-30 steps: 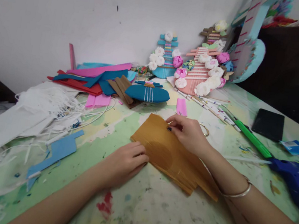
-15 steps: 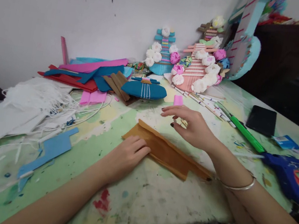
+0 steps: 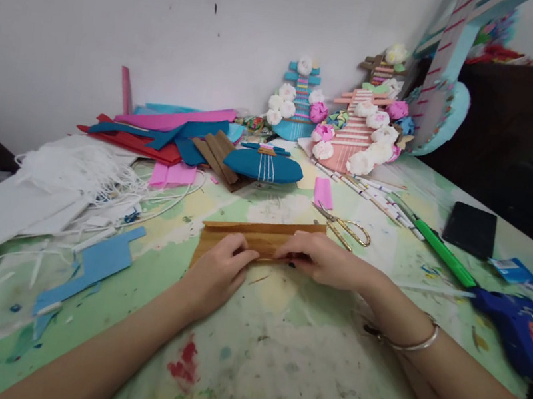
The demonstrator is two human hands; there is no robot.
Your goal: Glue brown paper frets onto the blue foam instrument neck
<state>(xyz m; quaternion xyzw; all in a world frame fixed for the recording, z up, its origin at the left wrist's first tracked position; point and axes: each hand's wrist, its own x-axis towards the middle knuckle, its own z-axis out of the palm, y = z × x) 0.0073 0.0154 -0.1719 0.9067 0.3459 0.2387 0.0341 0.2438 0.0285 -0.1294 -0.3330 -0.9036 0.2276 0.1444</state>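
A brown sheet of crepe paper [image 3: 261,234] lies on the table with its far edge folded up. My left hand [image 3: 222,270] is at its near left edge, fingers bent and closed on the paper. At the right part of the sheet, my right hand [image 3: 322,259] pinches the near edge, with a bracelet on the wrist. Gold-handled scissors [image 3: 343,225] rest just beyond my right hand, blades toward the pink paper piece [image 3: 323,193]. Behind the sheet stands a dark blue instrument-shaped craft [image 3: 264,166] with white strings.
Colored paper strips [image 3: 177,121] and white cords [image 3: 83,170] lie at the left, near a light blue scrap [image 3: 99,264]. Flowered crafts [image 3: 297,106] stand behind. At the right are rolled sticks [image 3: 372,199], a black flat object [image 3: 470,230] and a blue glue gun [image 3: 515,320].
My right hand has come down from above the scissors onto the paper. The brown sheet has turned, its right end swinging away from me, and the scissors are now uncovered.
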